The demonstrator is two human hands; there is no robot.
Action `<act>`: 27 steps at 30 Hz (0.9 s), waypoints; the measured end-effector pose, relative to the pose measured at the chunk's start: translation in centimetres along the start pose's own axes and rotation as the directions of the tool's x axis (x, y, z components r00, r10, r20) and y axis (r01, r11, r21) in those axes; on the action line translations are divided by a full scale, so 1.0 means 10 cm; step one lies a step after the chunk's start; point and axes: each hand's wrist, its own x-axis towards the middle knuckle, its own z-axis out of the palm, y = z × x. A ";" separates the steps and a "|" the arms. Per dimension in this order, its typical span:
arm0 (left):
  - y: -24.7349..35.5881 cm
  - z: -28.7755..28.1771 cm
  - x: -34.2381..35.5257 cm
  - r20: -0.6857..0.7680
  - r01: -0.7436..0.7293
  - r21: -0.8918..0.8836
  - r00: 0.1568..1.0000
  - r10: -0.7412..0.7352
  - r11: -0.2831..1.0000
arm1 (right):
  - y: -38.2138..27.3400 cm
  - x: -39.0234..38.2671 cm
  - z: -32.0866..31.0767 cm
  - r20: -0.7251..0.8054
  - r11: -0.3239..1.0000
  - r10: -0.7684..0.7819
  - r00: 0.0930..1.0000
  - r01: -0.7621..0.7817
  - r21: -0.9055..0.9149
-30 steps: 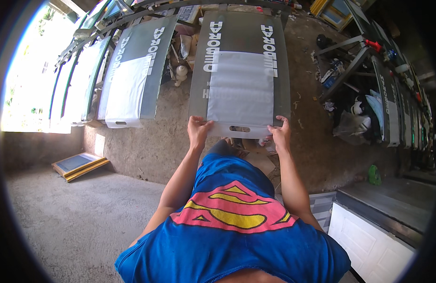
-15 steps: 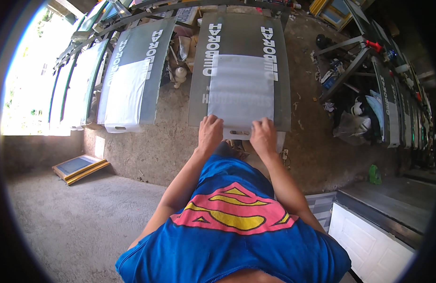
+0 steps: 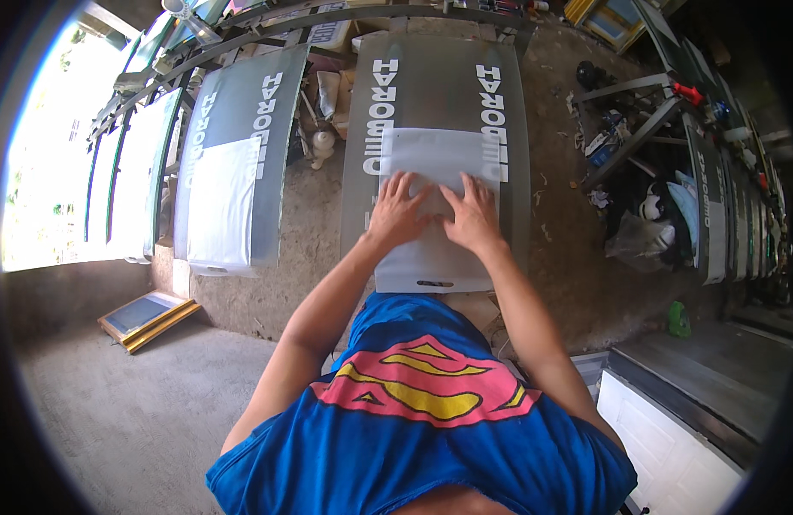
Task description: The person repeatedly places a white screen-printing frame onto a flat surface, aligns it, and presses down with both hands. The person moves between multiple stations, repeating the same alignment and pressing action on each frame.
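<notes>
In front of me lies a long dark grey board [image 3: 432, 81] with two rows of white lettering. A white plastic bag [image 3: 435, 268] with a die-cut handle slot is spread flat over its near half. Its near end reaches the board's front end, close to my blue shirt. My left hand [image 3: 399, 212] rests on the middle of the bag, fingers spread. Beside it my right hand [image 3: 472, 215] presses on the same bag, also with fingers apart. The thumbs point toward each other. Neither hand grips anything.
On my left stands a similar board [image 3: 233, 96] with another white bag [image 3: 221, 202] on it. Yellow-edged frames [image 3: 148, 319] lie on the concrete floor at the left. At the right are a metal rack [image 3: 632, 137], more boards [image 3: 711, 202] and a clear plastic bag [image 3: 641, 240].
Both hands let go of the bag's near edge and moved forward onto its middle, opening flat. My view has shifted slightly, and the bag appears nearer to me.
</notes>
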 end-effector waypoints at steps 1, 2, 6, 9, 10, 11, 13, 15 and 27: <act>-0.12 0.01 0.16 0.057 0.018 0.031 0.998 -0.020 0.999 | 0.05 0.14 -0.04 0.031 1.000 0.022 0.999 -0.021 -0.014; -0.22 0.02 0.29 0.081 0.038 0.049 0.996 -0.042 0.998 | 0.09 0.29 -0.08 0.061 0.999 0.044 0.997 -0.042 -0.029; -0.44 0.03 0.74 0.169 0.126 0.120 0.975 -0.145 0.985 | 0.25 0.75 -0.17 0.130 0.994 0.088 0.988 -0.078 -0.075; -0.40 0.06 0.80 0.167 0.158 0.120 0.970 -0.176 0.980 | 0.24 0.79 -0.22 0.162 0.991 0.118 0.980 -0.106 -0.082; -0.37 0.07 0.76 0.176 0.156 0.125 0.969 -0.176 0.980 | 0.24 0.77 -0.21 0.154 0.990 0.118 0.981 -0.105 -0.091; -0.32 0.08 0.68 0.183 0.154 0.131 0.967 -0.177 0.979 | 0.24 0.71 -0.19 0.163 0.990 0.117 0.980 -0.102 -0.096; -0.22 0.06 0.48 0.190 0.150 0.116 0.967 -0.170 0.982 | 0.19 0.51 -0.17 0.183 0.990 0.109 0.977 -0.091 -0.108; -0.08 0.02 0.21 0.197 0.147 0.108 0.966 -0.166 0.983 | 0.14 0.25 -0.14 0.164 0.992 0.091 0.982 -0.076 -0.097; 0.82 -0.02 -1.18 0.273 0.174 0.114 0.941 -0.199 0.978 | -0.36 -1.25 0.08 0.041 0.998 0.040 0.998 -0.038 -0.060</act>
